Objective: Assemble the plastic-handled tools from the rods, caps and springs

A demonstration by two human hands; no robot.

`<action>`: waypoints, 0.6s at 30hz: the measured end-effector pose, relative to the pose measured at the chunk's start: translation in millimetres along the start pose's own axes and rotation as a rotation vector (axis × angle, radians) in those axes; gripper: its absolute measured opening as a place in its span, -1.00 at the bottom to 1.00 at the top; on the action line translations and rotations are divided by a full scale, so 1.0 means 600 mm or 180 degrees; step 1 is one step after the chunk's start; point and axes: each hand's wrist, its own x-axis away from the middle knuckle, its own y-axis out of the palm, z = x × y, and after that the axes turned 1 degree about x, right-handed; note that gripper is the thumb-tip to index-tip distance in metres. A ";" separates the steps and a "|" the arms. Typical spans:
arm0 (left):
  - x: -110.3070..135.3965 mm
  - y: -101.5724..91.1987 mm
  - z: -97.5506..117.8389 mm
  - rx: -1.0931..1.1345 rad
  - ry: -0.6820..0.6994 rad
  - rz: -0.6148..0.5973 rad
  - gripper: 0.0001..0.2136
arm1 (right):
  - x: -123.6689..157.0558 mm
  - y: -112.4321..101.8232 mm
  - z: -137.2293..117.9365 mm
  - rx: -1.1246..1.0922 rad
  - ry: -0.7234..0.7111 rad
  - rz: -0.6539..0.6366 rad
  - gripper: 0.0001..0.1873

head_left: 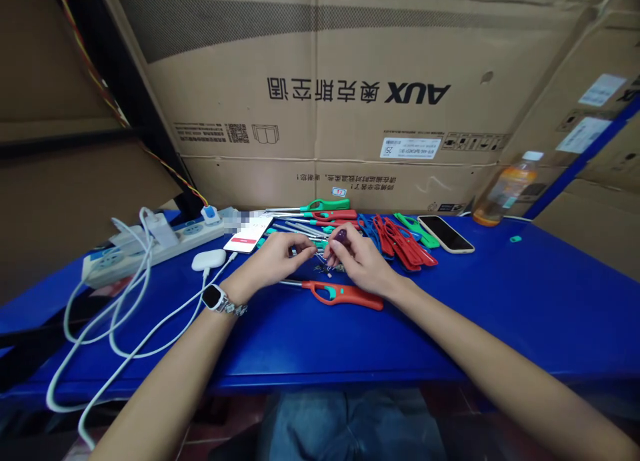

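Observation:
My right hand is closed, its fingers curled around a small tool with a dark purple rounded handle; the tool's lower part is hidden. Facing it, my left hand has thumb and fingertips pinched together; whatever they hold is too small to make out. Beneath the fingertips lies a little heap of small metal parts. Nearer to me, a red long-nosed lighter with a green trigger lies flat, its metal tube pointing left. Behind my hands are metal lighter tubes and a green lighter.
Red handle shells, a green one and a black-screened phone lie right. An orange-drink bottle stands farther right. At left are a power strip, white cables, an earbud case and a lit phone. Cardboard walls the back.

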 end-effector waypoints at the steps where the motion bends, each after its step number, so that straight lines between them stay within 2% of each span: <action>1: 0.000 0.000 -0.002 -0.0047 -0.0002 -0.0003 -0.73 | 0.001 0.000 -0.002 0.0100 -0.0018 -0.0033 -0.87; 9: 0.001 0.003 0.001 -0.0081 0.0041 -0.0124 -0.74 | 0.002 -0.005 -0.001 0.0569 -0.0040 -0.0091 -0.90; 18: -0.002 0.010 0.001 0.0072 0.0134 -0.0224 -0.86 | -0.001 -0.010 0.010 -0.0429 -0.0035 0.0502 -0.74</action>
